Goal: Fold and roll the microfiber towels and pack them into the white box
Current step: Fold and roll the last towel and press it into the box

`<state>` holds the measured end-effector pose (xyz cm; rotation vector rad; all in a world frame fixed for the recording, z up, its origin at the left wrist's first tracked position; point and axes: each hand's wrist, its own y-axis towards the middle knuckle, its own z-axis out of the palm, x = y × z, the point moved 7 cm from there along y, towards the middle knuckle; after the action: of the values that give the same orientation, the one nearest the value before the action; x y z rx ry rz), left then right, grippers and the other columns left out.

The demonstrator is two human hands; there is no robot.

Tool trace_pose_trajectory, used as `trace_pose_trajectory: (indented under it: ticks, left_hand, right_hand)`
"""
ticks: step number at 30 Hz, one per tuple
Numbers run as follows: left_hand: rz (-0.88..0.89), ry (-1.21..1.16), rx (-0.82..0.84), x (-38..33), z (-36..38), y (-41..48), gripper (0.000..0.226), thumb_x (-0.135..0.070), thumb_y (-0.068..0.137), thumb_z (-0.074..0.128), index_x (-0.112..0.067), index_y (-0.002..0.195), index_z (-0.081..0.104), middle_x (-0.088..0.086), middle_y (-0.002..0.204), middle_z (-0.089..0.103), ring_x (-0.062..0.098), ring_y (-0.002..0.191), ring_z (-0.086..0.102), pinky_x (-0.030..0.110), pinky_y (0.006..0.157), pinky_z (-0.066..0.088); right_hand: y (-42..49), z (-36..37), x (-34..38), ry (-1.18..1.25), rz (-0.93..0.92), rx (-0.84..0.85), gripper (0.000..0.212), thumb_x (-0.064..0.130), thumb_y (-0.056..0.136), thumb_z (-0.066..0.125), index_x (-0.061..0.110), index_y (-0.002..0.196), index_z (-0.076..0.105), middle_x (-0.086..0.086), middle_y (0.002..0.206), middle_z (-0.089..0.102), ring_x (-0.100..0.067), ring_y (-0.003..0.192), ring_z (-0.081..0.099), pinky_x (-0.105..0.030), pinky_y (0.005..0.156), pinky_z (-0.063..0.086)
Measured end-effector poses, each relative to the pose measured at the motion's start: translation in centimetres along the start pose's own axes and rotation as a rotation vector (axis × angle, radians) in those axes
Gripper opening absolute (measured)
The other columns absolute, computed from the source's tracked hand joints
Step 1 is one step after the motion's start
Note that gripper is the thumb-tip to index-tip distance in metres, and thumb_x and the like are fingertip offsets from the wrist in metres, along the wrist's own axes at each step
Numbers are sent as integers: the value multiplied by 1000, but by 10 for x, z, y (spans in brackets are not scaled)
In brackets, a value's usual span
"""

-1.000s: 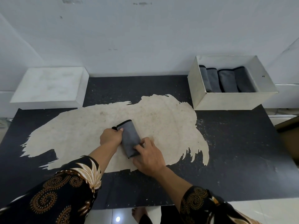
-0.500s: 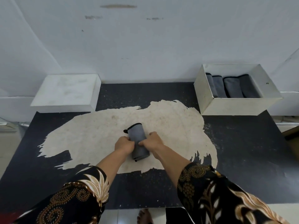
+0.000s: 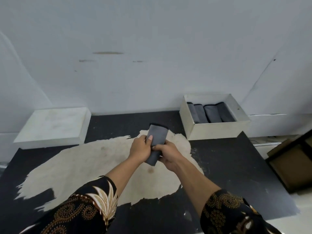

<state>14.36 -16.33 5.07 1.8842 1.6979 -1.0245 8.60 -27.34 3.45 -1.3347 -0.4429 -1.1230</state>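
Towel roll [image 3: 157, 142], grey w/ black hem, looks fully rolled; held just above the tabletop [image 3: 228, 166], approx. centre; left hand [image 3: 140, 148] grips its left side, thumb on top; right hand [image 3: 168, 153] curls round its near end; white box [image 3: 217, 130] sits far right, well apart, w/ four rolls [image 3: 209, 113] packed side by side; this one prob. goes in next, room seems left at box's right; no loose towels in view, so likely near done.

White wall, worn black table.
Scuffed wall [image 3: 152, 48] beyond the left hand [image 3: 139, 147]; table [image 3: 236, 166] worn pale beneath it; brown unit [image 3: 293, 164] well right of the right hand [image 3: 170, 154].
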Motion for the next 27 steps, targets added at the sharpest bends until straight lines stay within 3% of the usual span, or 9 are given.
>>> trace_pose_trajectory:
  ticks: [4,8,13,16,19,21,24,27]
  left_hand:
    - [127,7,-96,-72,10,11,31,-41,101,40,-14,90,50,5,91,60,25,83,59,36,66,41]
    - [192,28,-131,-133,36,23,28,-40,102,38,-17,87,45,2,85,60,25,81,61,38,65,45]
    - [133,18,108,-191,109,52,44,-47,99,43,-15,130,41,2,117,62,25,103,63,41,86,53]
    - [123,-5,210,-227,148,71,48,-36,100,49,-11,140,39,7,132,56,27,117,57,37,96,48]
    - [97,38,231,-255,184,98,33,-27,97,53,-11,126,56,5,121,63,27,111,59,34,89,48]
    - [34,90,249,-259,207,118,21,-22,92,55,-9,104,65,8,99,68,26,92,64,32,72,50]
    - [-53,166,263,-256,237,145,21,-13,87,56,-8,67,53,6,66,54,20,61,52,27,49,35]
    - [-113,135,250,-253,257,167,34,-13,89,58,-14,60,39,2,59,41,17,55,41,27,50,30]
  right_hand:
    - [-2,-38,46,250,-101,-66,33,19,87,72,11,117,61,-9,110,72,-26,103,68,-40,80,58]
    - [10,-86,92,174,-235,-147,33,20,86,74,14,117,62,-8,107,73,-23,96,72,-42,83,59]
    - [42,-187,155,-27,-315,-290,37,18,89,70,14,122,55,-4,116,66,-22,104,66,-45,94,55]
    - [75,-248,195,-111,-340,-300,34,14,89,69,15,118,53,-3,115,65,-20,101,65,-47,91,55]
    - [115,-297,224,-208,-323,-323,48,20,83,73,12,125,51,-4,117,65,-22,103,65,-48,89,56]
    - [141,-320,227,-336,-292,-326,54,28,78,73,14,126,52,-3,119,64,-22,106,64,-46,90,56]
    - [170,-340,233,-658,-280,-340,49,26,84,66,12,128,51,-5,122,61,-25,112,59,-43,93,53]
    - [187,-346,249,-944,-336,-374,41,20,91,59,7,128,52,-12,123,62,-31,113,58,-39,94,50]
